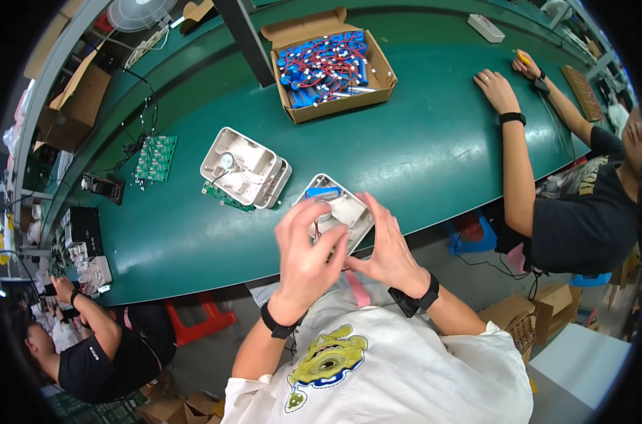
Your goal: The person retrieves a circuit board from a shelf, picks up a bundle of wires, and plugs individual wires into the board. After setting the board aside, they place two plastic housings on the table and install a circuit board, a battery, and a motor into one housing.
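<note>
Right in front of me, at the table's near edge, lies an open white plastic housing (348,210) with a blue cylindrical battery (323,192) in its far end. My right hand (390,251) holds the housing by its right side, fingers along the wall and thumb low at the near end. My left hand (307,247) is over the housing's left part, slightly blurred, its fingers curled and the thumb bent toward them. Whatever they pinch is hidden. Short red wires show beside the left fingers. Left of the housing stand stacked white housings (245,168), the top one holding a round silver part (228,162).
Behind the work, a cardboard box (339,106) is full of blue batteries with red wires. Green circuit boards (156,159) lie at the left. Co-workers sit at both sides; one person's hand (497,90) rests on the green table (434,120). A white case (485,28) lies far right.
</note>
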Demonstrator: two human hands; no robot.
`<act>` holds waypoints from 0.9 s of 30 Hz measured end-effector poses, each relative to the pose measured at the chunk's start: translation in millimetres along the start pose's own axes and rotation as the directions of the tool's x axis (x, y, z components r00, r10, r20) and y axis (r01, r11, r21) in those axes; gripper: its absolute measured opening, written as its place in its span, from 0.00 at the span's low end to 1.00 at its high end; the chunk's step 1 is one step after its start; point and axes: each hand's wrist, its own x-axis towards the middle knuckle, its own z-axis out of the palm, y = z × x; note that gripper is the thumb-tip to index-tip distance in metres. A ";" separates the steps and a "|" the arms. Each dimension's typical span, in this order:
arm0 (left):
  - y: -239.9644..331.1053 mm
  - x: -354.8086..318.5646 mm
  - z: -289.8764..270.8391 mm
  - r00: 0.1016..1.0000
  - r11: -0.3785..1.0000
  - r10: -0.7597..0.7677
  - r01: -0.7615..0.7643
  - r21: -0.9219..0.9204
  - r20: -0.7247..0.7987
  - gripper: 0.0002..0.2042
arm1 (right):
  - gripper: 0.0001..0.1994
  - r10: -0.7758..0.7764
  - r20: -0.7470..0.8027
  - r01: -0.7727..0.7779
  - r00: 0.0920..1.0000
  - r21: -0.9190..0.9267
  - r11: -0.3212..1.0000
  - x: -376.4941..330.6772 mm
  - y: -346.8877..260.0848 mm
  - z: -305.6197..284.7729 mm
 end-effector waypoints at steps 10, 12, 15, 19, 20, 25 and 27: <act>-3.7 31.2 51.1 0.859 0.933 0.265 -0.344 0.109 0.439 0.06 | 0.63 0.059 0.015 -0.060 0.998 0.117 0.991 -2.3 11.4 2.6; 0.1 35.1 53.2 0.841 0.930 0.256 -0.348 0.115 0.477 0.06 | 0.63 0.065 0.022 -0.067 0.998 0.120 0.990 -2.0 13.1 1.5; 2.2 38.9 53.4 0.811 0.930 0.214 -0.339 0.139 0.544 0.06 | 0.62 0.077 0.031 -0.080 0.997 0.126 0.989 -2.0 14.6 0.5; -9.7 45.3 55.6 0.784 0.941 0.249 -0.334 0.049 0.568 0.07 | 0.61 0.077 0.043 -0.081 0.996 0.119 0.990 -0.4 13.9 -2.2; -13.9 46.9 57.1 0.778 0.944 0.252 -0.330 0.033 0.576 0.07 | 0.61 0.059 0.043 -0.063 0.997 0.106 0.992 1.5 12.9 -4.1; -25.0 51.9 60.1 0.750 0.951 0.260 -0.308 -0.026 0.608 0.07 | 0.61 0.023 0.036 -0.027 0.999 0.100 0.995 3.2 14.6 -2.7; -26.1 53.6 60.5 0.741 0.952 0.262 -0.302 -0.042 0.618 0.07 | 0.61 0.039 0.043 -0.044 0.998 0.107 0.993 2.5 16.4 -2.1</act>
